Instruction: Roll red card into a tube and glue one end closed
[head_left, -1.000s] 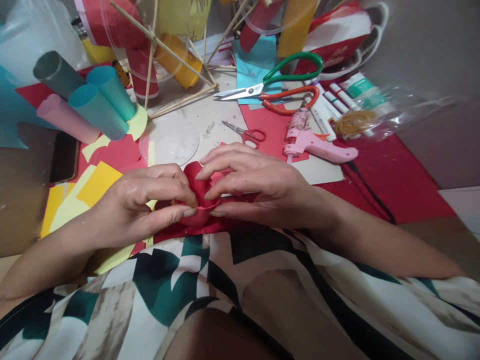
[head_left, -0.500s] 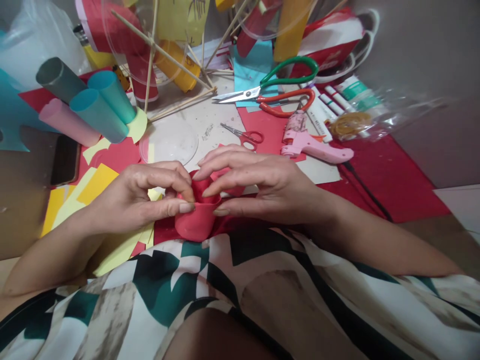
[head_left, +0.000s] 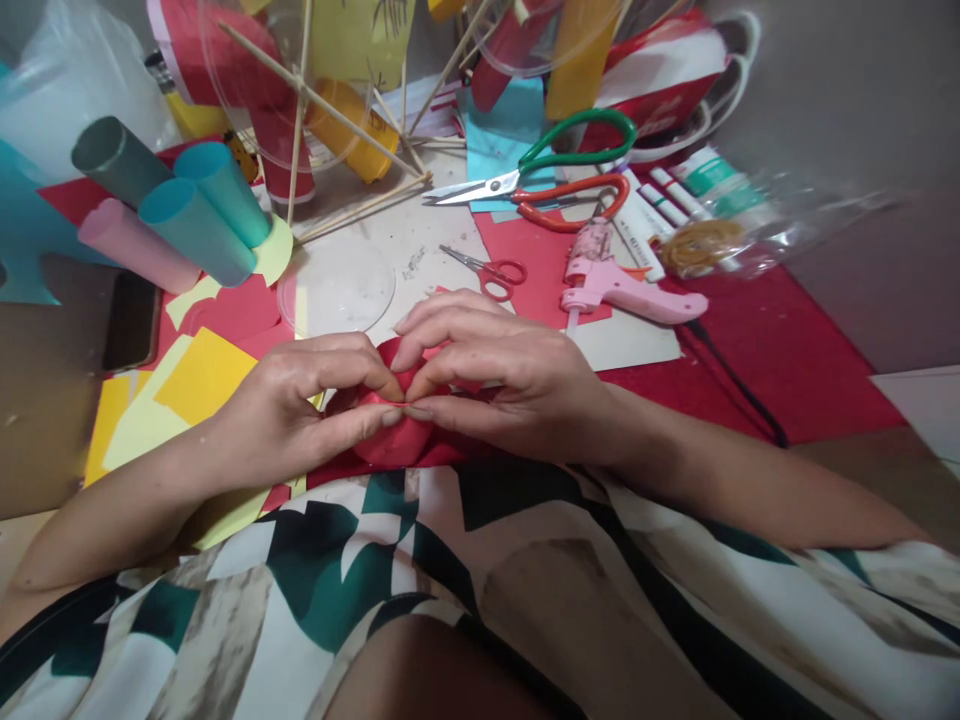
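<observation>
Close to my lap stands a red paper cup, its rim partly covered by my fingers. My left hand pinches the near rim between thumb and index finger. Right against it, my right hand pinches the same stretch of rim, thumb outside and index finger inside. The thumb tips almost meet. Just beyond the hands lie small red-handled scissors and a clear round plastic lid.
A pink glue gun with a black cord lies right, below large scissors. Paper tubes stand at left, near a phone and yellow paper scraps. Wooden sticks and markers lie farther back.
My right hand has moved left along the rim until its fingertips meet those of my left hand, which has shifted slightly right. Both now pinch the cup's near edge together.
</observation>
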